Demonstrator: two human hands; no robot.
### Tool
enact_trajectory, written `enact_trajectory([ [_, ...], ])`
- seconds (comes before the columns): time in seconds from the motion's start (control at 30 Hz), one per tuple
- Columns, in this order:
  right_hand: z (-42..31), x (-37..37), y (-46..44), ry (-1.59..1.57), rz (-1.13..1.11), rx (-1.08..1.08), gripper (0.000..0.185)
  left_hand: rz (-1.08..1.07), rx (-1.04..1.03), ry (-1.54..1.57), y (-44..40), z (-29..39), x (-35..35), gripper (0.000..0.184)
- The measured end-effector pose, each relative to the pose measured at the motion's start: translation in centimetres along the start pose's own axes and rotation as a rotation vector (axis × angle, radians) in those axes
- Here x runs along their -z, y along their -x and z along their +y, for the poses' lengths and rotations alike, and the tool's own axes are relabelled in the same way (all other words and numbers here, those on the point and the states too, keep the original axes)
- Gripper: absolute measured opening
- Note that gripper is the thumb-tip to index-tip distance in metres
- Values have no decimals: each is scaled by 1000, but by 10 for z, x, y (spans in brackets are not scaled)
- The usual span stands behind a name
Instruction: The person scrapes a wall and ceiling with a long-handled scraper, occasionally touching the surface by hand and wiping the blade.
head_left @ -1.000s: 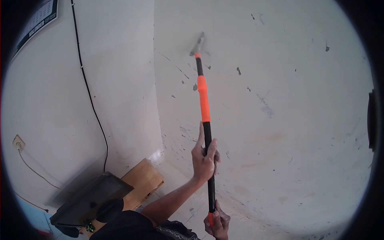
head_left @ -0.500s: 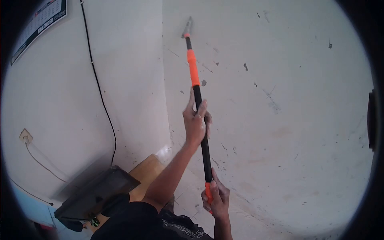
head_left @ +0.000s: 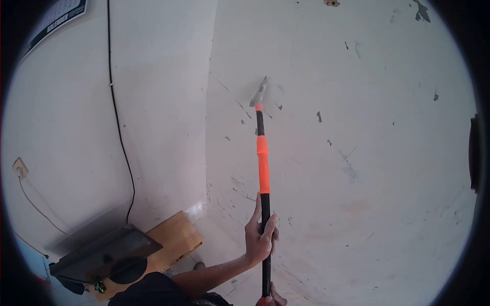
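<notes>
The pole (head_left: 264, 173) runs up through the left hand (head_left: 259, 242), whose grip closes around its black part, just below the orange sleeve, one finger stretched upward. Lower down, the right hand (head_left: 274, 300), partly cut off, grips it too. The left forearm slants up from the lower left; the blade (head_left: 260, 93) is at the wall (head_left: 377, 168).

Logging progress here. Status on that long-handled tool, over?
Left hand on pole, right hand below. Metal head at scuffed wall. Nothing visible blocking it.
</notes>
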State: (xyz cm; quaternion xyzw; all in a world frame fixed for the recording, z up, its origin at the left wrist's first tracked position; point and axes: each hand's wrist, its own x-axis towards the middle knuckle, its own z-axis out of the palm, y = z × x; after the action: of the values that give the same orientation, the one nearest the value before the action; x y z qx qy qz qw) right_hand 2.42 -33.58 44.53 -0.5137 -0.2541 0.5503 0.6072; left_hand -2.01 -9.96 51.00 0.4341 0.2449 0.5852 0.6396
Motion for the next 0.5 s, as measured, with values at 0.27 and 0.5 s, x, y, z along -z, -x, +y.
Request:
enact_trajectory([
  [0.27, -70, -16, -44, 358, -5, 304, 53, 13, -94, 108, -60, 33, -18, 75],
  [0.5, -115, -121, -100, 375, -139, 251, 53, 40, -257, 4, -147, 113, 34, 68],
])
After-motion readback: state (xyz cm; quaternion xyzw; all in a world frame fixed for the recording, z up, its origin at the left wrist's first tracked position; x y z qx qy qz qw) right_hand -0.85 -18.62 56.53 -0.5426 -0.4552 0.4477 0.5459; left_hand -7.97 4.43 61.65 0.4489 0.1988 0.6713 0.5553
